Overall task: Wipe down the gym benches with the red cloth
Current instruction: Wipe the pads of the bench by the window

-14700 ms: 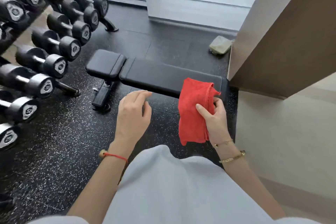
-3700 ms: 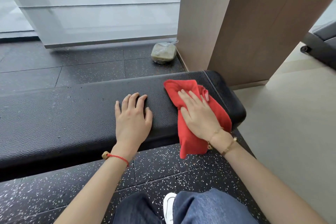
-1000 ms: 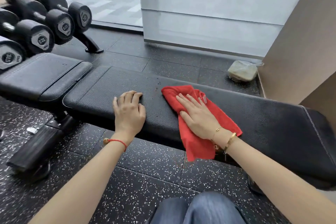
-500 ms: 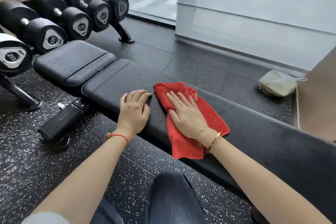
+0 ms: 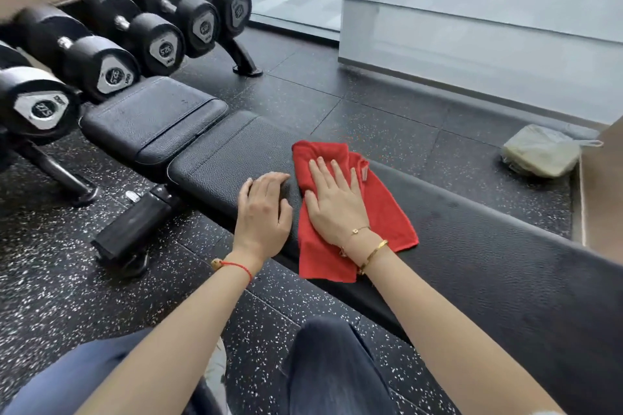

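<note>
Soft, even daylight enters from the glazed wall (image 5: 472,10) at the upper right and fills the scene; the exposure is bright but not blown out. Shadows are faint and diffuse, with only a weak dark band beneath the bench pad (image 5: 472,246) on the speckled rubber floor (image 5: 50,280). A muted sheen lies along the pad's grained top and on the metal end caps of the dumbbells (image 5: 161,40). The centre is sharp: the weave of the red cloth (image 5: 387,212) reads clearly. Motion blur smears the upper left corner of the rack. Wide-angle distortion bows straight lines toward the frame edges.
</note>
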Available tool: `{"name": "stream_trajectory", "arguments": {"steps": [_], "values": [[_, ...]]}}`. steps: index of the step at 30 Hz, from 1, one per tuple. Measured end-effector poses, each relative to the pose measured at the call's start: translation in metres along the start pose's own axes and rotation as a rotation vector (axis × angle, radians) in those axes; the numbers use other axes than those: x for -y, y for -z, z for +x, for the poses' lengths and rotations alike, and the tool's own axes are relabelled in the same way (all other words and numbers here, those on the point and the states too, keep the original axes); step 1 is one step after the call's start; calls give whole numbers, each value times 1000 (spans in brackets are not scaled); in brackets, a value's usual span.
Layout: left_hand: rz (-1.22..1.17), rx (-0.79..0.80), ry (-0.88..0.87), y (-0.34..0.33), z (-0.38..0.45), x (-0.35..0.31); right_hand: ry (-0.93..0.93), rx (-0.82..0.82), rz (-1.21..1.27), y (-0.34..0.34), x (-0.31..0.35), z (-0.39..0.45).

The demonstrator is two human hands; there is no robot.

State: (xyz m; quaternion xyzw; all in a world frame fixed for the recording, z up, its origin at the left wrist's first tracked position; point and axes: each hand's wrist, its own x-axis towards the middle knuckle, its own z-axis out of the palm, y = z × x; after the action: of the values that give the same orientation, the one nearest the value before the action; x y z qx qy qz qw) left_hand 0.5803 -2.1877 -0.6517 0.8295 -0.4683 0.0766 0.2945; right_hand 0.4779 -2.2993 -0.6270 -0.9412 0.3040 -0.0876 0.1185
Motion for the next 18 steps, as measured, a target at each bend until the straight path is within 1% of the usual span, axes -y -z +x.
{"name": "stream_trajectory", "arguments": {"steps": [2,4,8,10,12,15,18], "values": [[15,4,-11,-2,-1,1,77,1,2,0,-4,-22],[29,5,-30,-2,0,3,99,-6,-6,1,-15,-38],[64,23,-45,-3,0,3,-10,-17,-54,7,-37,-24],[85,34,-45,-1,0,3,-93,-21,-43,6,-28,2],[102,52,-42,0,1,3,-121,-16,-35,2,-10,23],[134,88,-51,2,2,3,-53,4,-17,-6,12,26],[148,110,-58,3,3,3,33,14,0,-2,6,-1]]}}
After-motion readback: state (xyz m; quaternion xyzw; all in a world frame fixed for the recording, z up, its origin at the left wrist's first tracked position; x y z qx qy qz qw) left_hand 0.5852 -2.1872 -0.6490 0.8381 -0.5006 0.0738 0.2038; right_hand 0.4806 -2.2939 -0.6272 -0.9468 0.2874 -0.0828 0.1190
